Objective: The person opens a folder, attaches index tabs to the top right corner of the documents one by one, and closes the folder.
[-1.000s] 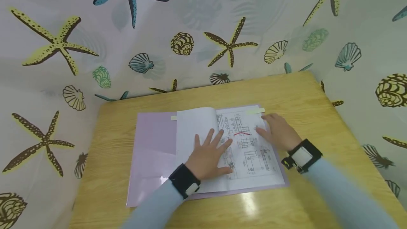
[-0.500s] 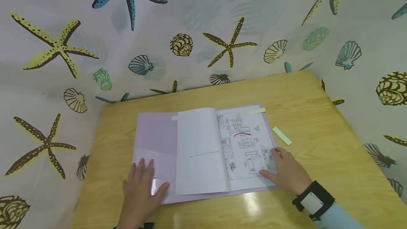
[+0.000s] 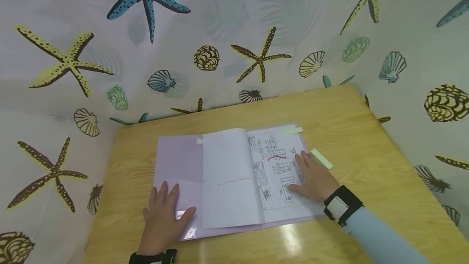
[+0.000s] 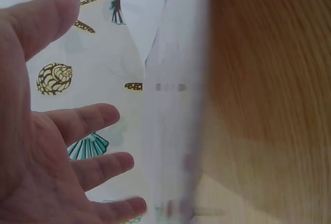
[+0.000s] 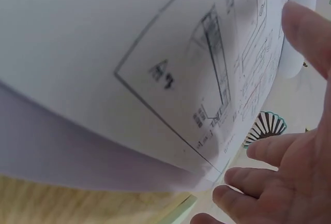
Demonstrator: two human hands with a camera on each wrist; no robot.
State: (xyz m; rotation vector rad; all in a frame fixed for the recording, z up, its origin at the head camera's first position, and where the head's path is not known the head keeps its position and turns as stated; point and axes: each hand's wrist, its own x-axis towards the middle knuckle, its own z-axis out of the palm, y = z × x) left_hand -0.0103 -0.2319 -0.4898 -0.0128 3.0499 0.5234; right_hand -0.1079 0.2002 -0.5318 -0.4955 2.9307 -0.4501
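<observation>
An open purple folder (image 3: 178, 162) lies on the table. A blank white page (image 3: 227, 199) with one thin line is turned to its left side, and a page of technical drawings (image 3: 271, 178) with a red mark lies at right. My left hand (image 3: 163, 219), fingers spread, is at the lower left corner of the folder's cover; its straight fingers (image 4: 98, 169) also show in the left wrist view. Over the right margin of the drawings lies my right hand (image 3: 316, 178), fingers extended. In the right wrist view its fingertips (image 5: 232, 198) are beside the page edge.
A pale green strip (image 3: 322, 159) lies on the wooden table (image 3: 366, 146), right of the folder. Another pale green strip (image 3: 292, 131) sticks out at the drawing page's top right, and a small tab (image 3: 199, 141) at the folder's top. Sea-patterned cloth (image 3: 220, 19) hangs behind.
My left hand has left the pages for the folder's lower left corner. The right hand slid down from the top right, then up a little, uncovering the loose green strip.
</observation>
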